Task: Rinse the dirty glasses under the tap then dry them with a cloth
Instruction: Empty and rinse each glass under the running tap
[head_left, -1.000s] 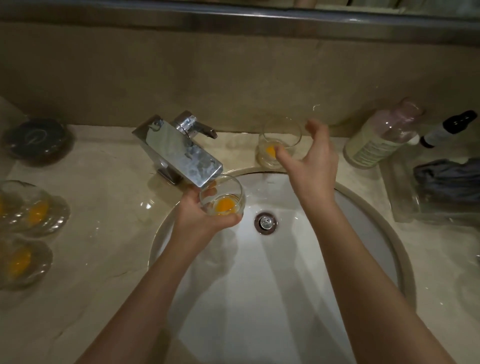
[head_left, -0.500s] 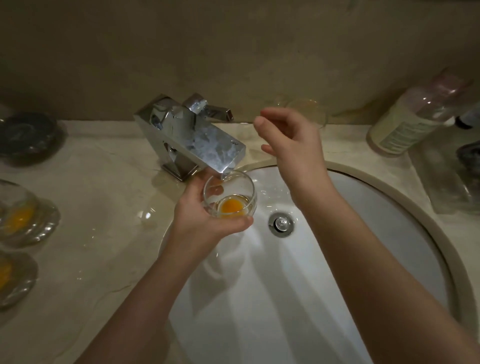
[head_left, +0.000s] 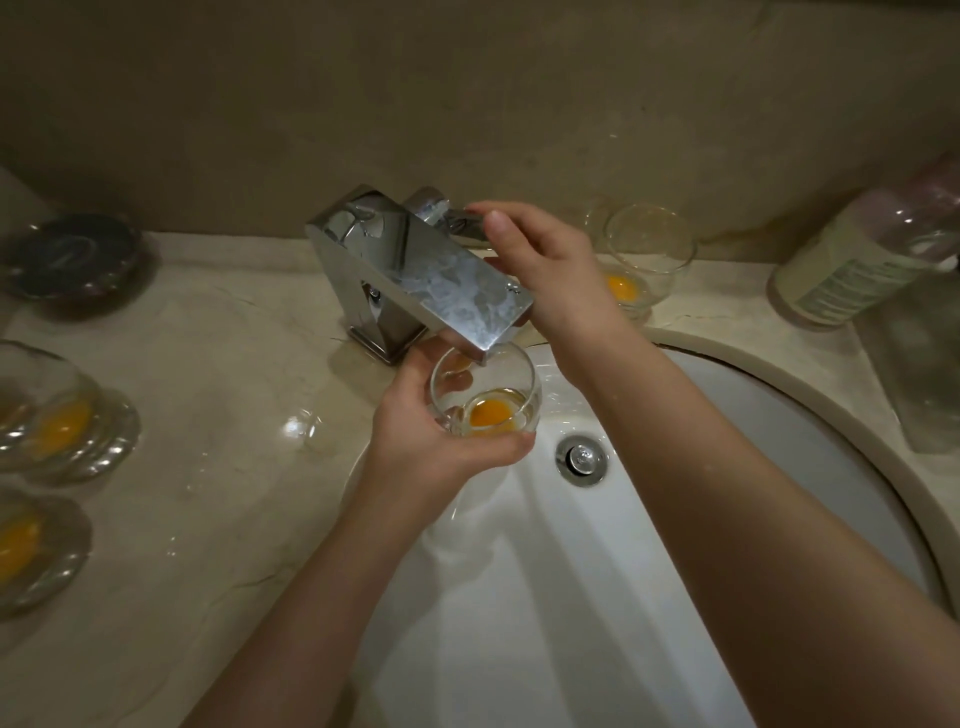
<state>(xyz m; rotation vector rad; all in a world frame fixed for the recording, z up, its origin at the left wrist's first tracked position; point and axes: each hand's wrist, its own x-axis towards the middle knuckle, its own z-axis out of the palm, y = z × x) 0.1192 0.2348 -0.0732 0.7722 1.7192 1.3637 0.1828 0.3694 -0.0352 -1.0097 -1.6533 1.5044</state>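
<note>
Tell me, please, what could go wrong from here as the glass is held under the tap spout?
1. The left hand holds the glass close under the hard spout of the tap; raising it could chip the rim.
2. The right hand is at the tap lever; a strong flow might splash orange residue onto the counter.
3. A second dirty glass stands just behind the right hand; the hand could topple it when drawing back.

The white sink (head_left: 597, 597) lies open below and right of the drain (head_left: 581, 458). The chrome tap (head_left: 415, 270) juts over its back rim, with the held glass (head_left: 485, 397) just under the spout. Behind the right hand (head_left: 545, 270) stands another glass (head_left: 644, 260). Glasses (head_left: 62, 421) crowd the tabletop (head_left: 218, 364) at left; a bottle (head_left: 857, 260) blocks the right.
</note>
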